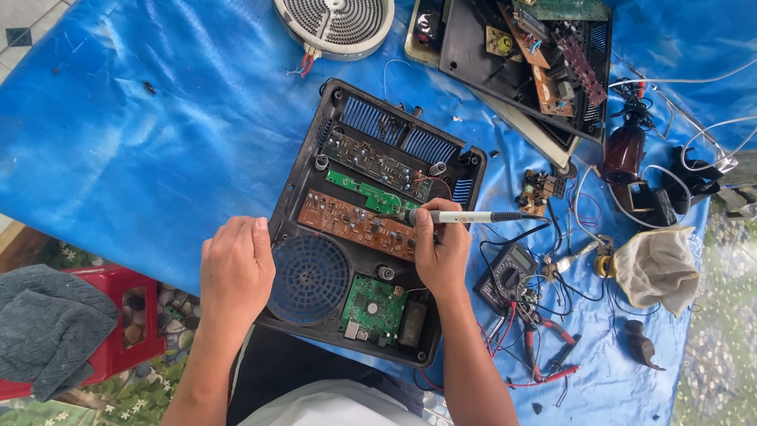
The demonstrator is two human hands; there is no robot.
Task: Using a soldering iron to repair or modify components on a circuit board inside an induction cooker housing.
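Observation:
An opened black appliance base (303, 170) lies on a blue sheet, showing a brown circuit board (347, 223), a long green board (371, 192), a smaller green board (371, 304) and a round fan grille (309, 278). My right hand (441, 252) grips a white-handled soldering iron (461, 216), its tip resting at the brown board's upper right edge. My left hand (235, 272) lies palm down on the base's left rim beside the fan grille, holding nothing.
A round heating coil (335, 24) sits at the top. A second opened base with boards (528, 59) lies top right. Right of my hand are a multimeter (511, 272), red-handled pliers (544, 347), a cloth (658, 268) and tangled wires. A red stool (118, 347) stands lower left.

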